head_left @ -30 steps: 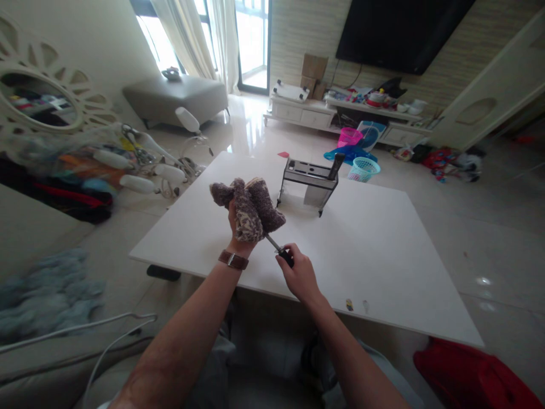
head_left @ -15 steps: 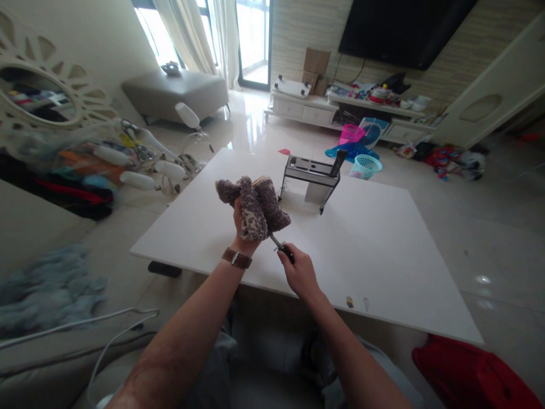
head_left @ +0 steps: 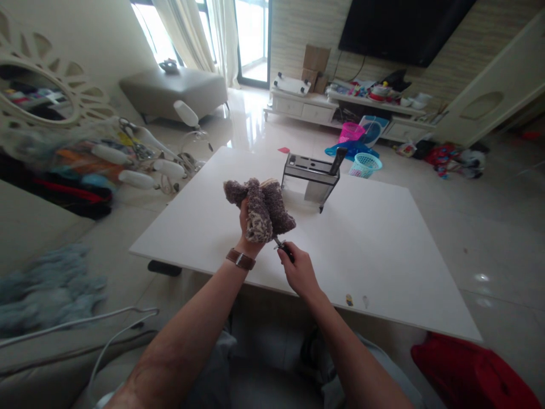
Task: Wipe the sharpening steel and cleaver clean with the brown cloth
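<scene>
Here's the head camera, facing forward and down (wide, too!): right hand (head_left: 300, 270) near, television (head_left: 404, 27) far beyond the grip.

The cloth (head_left: 276, 209) hides the far end of the tool (head_left: 279, 243) and most fingers of the left hand (head_left: 250, 246); the right hand (head_left: 299, 267) covers much of the handle (head_left: 289, 253). The view's top edge crops the television (head_left: 406, 28) at 1 o'clock, its bottom edge a red bundle (head_left: 472, 369) at 4. A grey heap (head_left: 51, 292) at 8 is blurred; 2 marks (head_left: 349, 300) at 5 are too small to read.
</scene>
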The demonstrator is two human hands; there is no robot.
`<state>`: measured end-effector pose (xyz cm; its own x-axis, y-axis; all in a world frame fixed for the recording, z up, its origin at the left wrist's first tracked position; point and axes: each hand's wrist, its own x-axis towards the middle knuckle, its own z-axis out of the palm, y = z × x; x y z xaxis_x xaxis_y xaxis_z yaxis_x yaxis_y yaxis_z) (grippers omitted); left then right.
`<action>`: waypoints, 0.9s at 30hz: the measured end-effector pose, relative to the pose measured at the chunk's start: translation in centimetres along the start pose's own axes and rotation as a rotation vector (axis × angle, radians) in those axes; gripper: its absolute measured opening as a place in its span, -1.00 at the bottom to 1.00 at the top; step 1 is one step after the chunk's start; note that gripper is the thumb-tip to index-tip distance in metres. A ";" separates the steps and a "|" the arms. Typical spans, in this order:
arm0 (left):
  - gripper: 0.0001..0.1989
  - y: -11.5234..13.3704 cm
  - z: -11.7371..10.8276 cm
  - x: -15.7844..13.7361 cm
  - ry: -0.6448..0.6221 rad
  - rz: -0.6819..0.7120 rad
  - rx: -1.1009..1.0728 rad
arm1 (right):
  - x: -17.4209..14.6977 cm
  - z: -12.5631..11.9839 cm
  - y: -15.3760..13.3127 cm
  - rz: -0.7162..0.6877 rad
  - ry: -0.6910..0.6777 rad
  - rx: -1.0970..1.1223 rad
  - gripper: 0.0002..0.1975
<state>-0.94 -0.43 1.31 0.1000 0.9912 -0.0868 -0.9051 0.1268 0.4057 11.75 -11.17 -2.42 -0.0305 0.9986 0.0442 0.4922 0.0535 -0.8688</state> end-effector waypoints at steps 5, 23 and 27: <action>-0.56 -0.5 -0.3 -0.1 0.019 -0.004 -0.004 | 0.0 0.0 -0.1 0.004 0.003 0.000 -0.76; -0.60 -2.1 -0.6 -0.2 0.066 -0.008 0.105 | 0.2 0.2 0.2 0.064 0.014 0.045 -0.73; -0.55 -2.3 -0.5 -0.3 0.049 -0.025 0.108 | 0.1 0.3 0.3 0.066 0.021 0.045 -0.72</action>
<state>0.91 -1.02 -0.10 0.0987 0.9850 -0.1417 -0.8527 0.1571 0.4983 11.65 -11.04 -2.85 0.0187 0.9998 -0.0040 0.4530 -0.0121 -0.8914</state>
